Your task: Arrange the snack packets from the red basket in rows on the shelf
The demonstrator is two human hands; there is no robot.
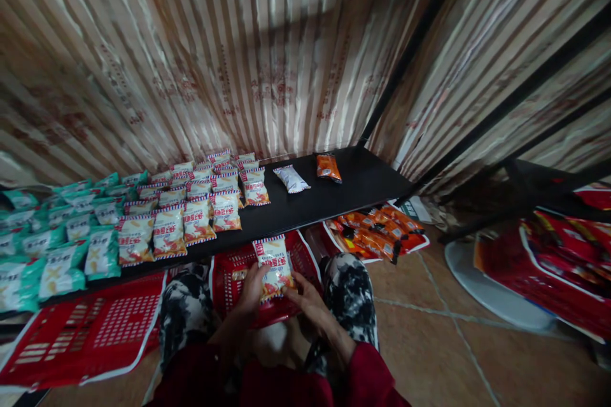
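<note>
A snack bag (275,267), cream and orange with a striped top edge, is held upright between my two hands over a red basket (305,257). My left hand (251,289) grips its left side, and my right hand (305,297) has its fingers closed on the lower right corner. Beyond them, rows of matching cream snack bags (169,231) stand on the black shelf (267,219). A white packet (291,179) and an orange packet (328,167) lie farther right on that shelf. Inside the basket, another small packet shows partly beside my left hand.
Teal snack bags (62,270) fill the shelf's left end. Another red basket (90,331) is below them. Right of my knee, a basket holds orange packets (377,229); farther right is a basket of red packets (563,254). A striped curtain (267,76) hangs behind, with black metal bars (415,44).
</note>
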